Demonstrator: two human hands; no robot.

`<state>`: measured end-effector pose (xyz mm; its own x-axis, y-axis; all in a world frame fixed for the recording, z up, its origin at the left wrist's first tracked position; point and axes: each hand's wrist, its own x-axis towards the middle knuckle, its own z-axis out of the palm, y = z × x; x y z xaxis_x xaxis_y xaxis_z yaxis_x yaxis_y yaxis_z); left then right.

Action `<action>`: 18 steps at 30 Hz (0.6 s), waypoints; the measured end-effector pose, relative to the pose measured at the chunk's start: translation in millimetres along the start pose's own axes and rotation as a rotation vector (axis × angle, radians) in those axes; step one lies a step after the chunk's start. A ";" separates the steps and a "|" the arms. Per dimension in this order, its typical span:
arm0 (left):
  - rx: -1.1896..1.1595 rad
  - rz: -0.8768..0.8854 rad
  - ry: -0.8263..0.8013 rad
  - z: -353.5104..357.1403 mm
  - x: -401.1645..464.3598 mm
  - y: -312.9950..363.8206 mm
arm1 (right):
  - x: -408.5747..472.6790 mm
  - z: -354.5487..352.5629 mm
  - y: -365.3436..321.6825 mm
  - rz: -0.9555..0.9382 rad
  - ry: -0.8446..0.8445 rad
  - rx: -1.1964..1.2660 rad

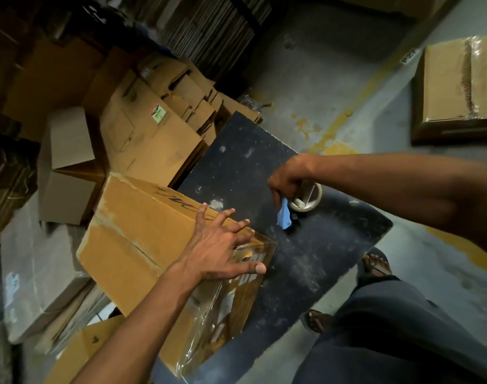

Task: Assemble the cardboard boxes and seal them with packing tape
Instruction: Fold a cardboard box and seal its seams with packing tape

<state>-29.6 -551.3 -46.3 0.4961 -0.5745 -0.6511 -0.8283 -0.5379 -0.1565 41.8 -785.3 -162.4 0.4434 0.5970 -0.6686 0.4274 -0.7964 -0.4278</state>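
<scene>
Centrally, in the head view, a brown cardboard box (153, 245) lies tilted on the near left edge of a dark, scuffed rectangular tabletop (306, 245), filling the lower left middle of the frame. Shiny clear packing tape (209, 309) wraps its near end, wrinkled and catching light. The left hand (220, 250) reaches in from the lower left and lies over the box's top right corner with fingers spread wide and straight, the thumb at the taped edge; whether the palm presses the cardboard I cannot tell.

Right of the box, apart from it and at mid-frame, the right hand (289, 178) curls down around the handle of a tape dispenser with a blue plastic body (285, 217), gripping it. The dispenser's roll of pale tape (307, 198) sits just under the knuckles, and the blue blade end points down onto the tabletop.

Toward the upper left of the frame, flattened brown cardboard sheets (153, 128) lean in a stack behind the table, with a pale open carton (67, 164) beside them. At the upper right, a sealed brown box (458, 87) with a taped seam stands on the grey concrete floor (333, 73), near worn yellow paint marks. At the lower right, a leg in dark trousers (389, 328) and sandalled feet (375, 264) show.
</scene>
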 end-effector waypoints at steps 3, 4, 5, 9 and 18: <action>-0.252 -0.011 0.232 8.4 -6.3 -8.3 | 12.9 7.1 12.0 0.009 0.073 0.044; -0.292 0.002 0.299 13.2 -8.6 -9.9 | 17.0 9.8 16.8 0.002 0.091 0.065; -0.292 0.018 0.320 17.5 -11.1 -10.2 | 20.9 11.5 20.4 -0.003 0.105 0.074; -0.174 0.038 0.207 22.6 -12.8 -7.2 | 28.5 12.9 19.6 -0.012 0.163 0.056; -0.442 -0.095 0.391 31.7 -8.0 -13.9 | 31.5 26.4 7.7 0.093 0.378 -0.088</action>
<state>-30.3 -519.7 -62.5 0.6912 -0.6505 -0.3149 -0.6303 -0.7558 0.1776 38.3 -775.2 -202.9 0.7350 0.5289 -0.4244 0.4301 -0.8474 -0.3113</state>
